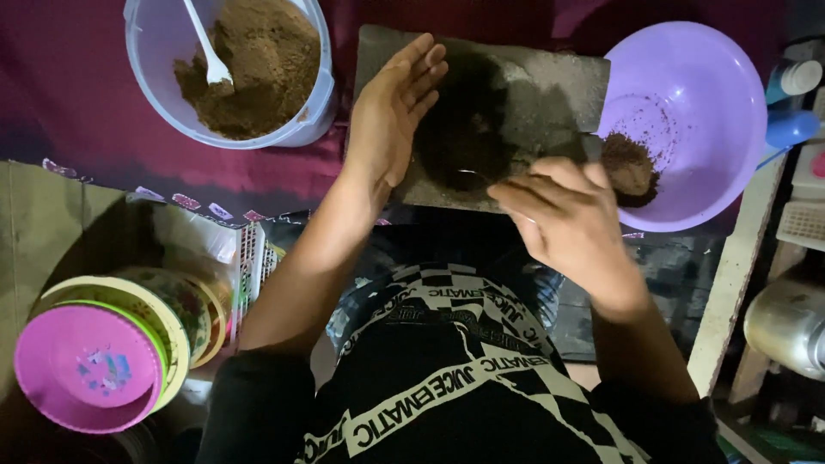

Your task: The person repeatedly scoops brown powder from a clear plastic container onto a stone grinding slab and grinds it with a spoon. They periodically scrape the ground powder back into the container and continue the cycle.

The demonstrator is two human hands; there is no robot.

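**On the grey slab: working a dark heap between two hands**

On the grey slab (550,94), just ahead of the lap, bracing the left hand (391,120) open and flat, fingers straight and together, standing on its edge like a wall against the left side of the dark heap (464,129). Grasping nothing with it. Pinching the right hand (571,219) shut, fingers drawn together on what looks like a small metal spoon (473,179), its bowl lying at the near foot of the heap; handle mostly hidden under the fingers, so reading that grip with some caution.

Judging progress only from how things are lying: most of the dark stuff sitting in one mound at the slab's left half, with a thin grey smear trailing off to the right. Showing just a small clump of brown powder (632,167) inside the lilac bowl (687,86), against the wall nearest the slab, with a dusting higher up; the rest of that bowl bare. Standing well apart at the upper left, a clear tub (320,94) heaped with far more brown powder (258,69), a white plastic spoon (206,47) stuck in it. Looking, then, like early going, with little moved across and plenty waiting.

Lying on the floor at the lower left, a stack of pink and patterned lids (90,365); showing at the right edge, a metal pot (786,322).
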